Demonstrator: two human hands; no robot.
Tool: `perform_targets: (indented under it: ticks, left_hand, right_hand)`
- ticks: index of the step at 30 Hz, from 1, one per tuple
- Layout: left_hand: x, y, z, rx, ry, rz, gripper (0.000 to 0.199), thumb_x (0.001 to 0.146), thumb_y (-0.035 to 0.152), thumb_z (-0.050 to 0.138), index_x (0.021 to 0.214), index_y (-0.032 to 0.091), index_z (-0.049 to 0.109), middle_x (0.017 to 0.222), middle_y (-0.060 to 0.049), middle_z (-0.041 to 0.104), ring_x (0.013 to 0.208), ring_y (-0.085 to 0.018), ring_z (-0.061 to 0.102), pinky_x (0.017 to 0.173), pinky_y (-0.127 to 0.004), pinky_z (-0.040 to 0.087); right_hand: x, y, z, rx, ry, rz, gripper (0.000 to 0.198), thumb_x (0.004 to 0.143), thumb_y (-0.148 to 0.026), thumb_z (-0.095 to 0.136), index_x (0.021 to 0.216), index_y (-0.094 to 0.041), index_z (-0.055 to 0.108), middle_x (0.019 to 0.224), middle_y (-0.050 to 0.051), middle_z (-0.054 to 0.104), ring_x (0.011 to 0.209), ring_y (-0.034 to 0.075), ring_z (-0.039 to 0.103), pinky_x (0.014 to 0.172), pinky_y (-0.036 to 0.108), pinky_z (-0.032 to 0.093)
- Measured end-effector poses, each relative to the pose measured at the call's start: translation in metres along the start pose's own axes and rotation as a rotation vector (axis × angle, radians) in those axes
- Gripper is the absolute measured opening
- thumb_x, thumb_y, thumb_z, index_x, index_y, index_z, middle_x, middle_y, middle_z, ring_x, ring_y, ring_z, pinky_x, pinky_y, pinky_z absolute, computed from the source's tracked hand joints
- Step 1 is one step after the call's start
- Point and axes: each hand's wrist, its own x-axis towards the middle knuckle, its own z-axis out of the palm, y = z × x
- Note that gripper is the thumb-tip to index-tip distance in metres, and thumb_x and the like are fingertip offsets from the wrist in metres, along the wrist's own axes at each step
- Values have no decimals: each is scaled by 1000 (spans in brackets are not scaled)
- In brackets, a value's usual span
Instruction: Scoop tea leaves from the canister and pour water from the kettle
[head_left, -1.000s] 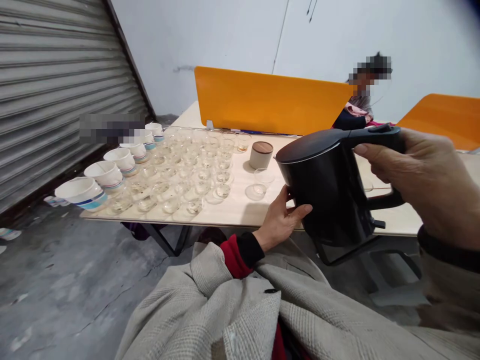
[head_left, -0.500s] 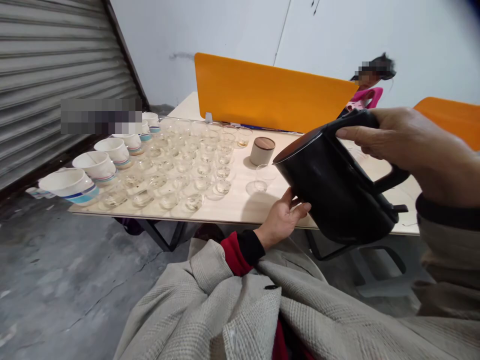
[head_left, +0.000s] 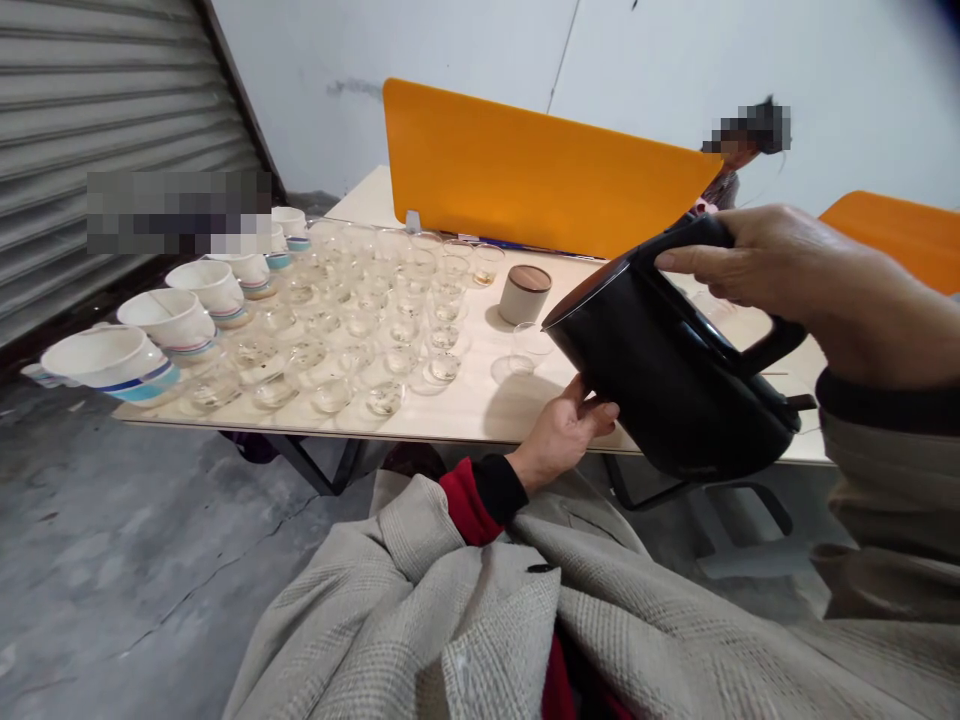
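Observation:
My right hand [head_left: 772, 265] is closed around the handle of a black electric kettle [head_left: 667, 370]. The kettle is tilted, its mouth toward the left, close to a clear cup [head_left: 528, 350] on the table. No stream of water can be made out. My left hand [head_left: 562, 430] rests against the kettle's lower front side, thumb and fingers curled; some fingers are hidden behind it. Just behind the clear cup stands a grey canister [head_left: 525, 293] with a wooden lid. Rows of clear cups [head_left: 386, 400] with a little liquid and dark bits in them fill the table's left part.
White paper cups [head_left: 166, 318] with blue bands line the left end of the wooden table [head_left: 480, 415]. An orange divider [head_left: 547, 170] stands at the back. A person [head_left: 739, 150] is beyond it at right. A stool [head_left: 750, 540] is under the table.
My view has shifted slightly, so the table's left end sits further left and the divider higher. Both hands keep the kettle tilted much as before. The person behind has moved a little.

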Motion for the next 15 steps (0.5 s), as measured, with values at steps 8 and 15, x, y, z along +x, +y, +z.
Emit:
perform_targets:
  ticks: [8, 15]
  left_hand:
    - [-2, 2, 0, -37, -10, -25, 69, 94, 47, 79, 153, 25, 52, 167, -15, 50, 145, -36, 57, 113, -54, 55]
    - [-3, -3, 0, -65, 3, -56, 66, 93, 46, 79, 151, 24, 54, 166, -15, 51, 144, -36, 57, 114, -55, 55]
  right_hand:
    - [-3, -24, -2, -128, -66, 132, 42, 92, -48, 81, 69, -20, 61, 61, 1, 57, 58, 14, 48, 64, 38, 38]
    - [0, -23, 3, -191, -55, 94, 42, 91, -51, 80, 71, -21, 59, 60, -1, 51, 61, 15, 45, 64, 36, 34]
